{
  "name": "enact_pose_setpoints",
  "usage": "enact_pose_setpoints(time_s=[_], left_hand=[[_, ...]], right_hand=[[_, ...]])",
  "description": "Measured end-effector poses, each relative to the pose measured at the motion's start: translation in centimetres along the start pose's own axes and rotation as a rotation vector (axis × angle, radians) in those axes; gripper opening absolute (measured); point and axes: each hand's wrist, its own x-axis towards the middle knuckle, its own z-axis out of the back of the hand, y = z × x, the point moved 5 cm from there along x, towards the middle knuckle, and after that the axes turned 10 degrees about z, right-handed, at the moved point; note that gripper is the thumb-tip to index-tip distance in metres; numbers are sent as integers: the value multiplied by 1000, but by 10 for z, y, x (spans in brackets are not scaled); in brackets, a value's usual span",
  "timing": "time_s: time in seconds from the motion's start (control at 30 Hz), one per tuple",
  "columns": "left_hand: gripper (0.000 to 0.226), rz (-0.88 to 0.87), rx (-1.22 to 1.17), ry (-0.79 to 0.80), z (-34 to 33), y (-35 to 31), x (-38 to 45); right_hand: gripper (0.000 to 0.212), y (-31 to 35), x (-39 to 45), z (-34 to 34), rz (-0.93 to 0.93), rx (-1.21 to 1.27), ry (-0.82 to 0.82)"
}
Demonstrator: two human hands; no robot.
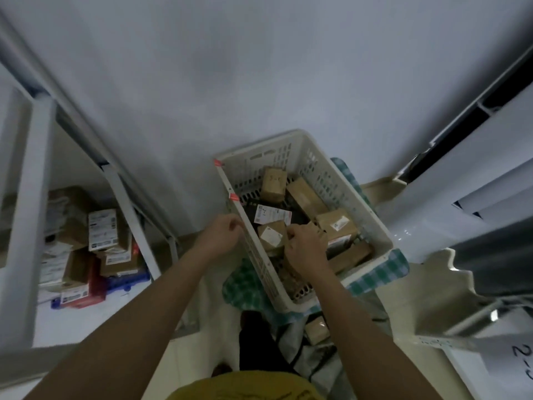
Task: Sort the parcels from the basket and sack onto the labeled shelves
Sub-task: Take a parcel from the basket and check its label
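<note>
White wall filling the top of the view. Left shelf rack of pale metal, loaded low down with a heap of shelved parcels, brown cartons and white labels. Right shelf angled in from the corner, a handwritten paper label at its near edge. Dead centre, cream slatted basket sitting on green checked cloth, brown boxes jumbled inside. Among them a black parcel with white label, a taped box up at the far end, another labelled box to the right. Down below the basket, grey sack with one small brown box lying on it. Left hand at the basket's left rim, fingers curled over the edge, gripping it. Right hand inside the basket, fingers bunched around a brown paper parcel, exact hold hard to make out.
</note>
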Motion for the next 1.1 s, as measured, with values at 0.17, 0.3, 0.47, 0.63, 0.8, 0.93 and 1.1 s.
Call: enact_pose_setpoints(time_s=[0.17,0.3,0.47,0.63,0.8,0.93,1.1], left_hand=[[26,30,36,2,12,-6,43],[26,19,35,34,11,-15,66],[23,25,12,89,12,-19,85],[24,23,4,165,19,-29,97],[25,-6,-70,136,22,-54,108],[42,11,-187,151,23,-82,115],[65,199,-475,439,15,-107,105]], right_hand=[[55,-17,62,-35,98,-251,289],[82,-36,87,-66,105,-447,475],[85,-47,100,-87,150,-646,627],[91,-46,119,-55,37,-345,557],[91,-54,125,37,-134,206,177],[63,-46,110,101,-86,637,-111],[75,-43,84,137,-90,907,-127]])
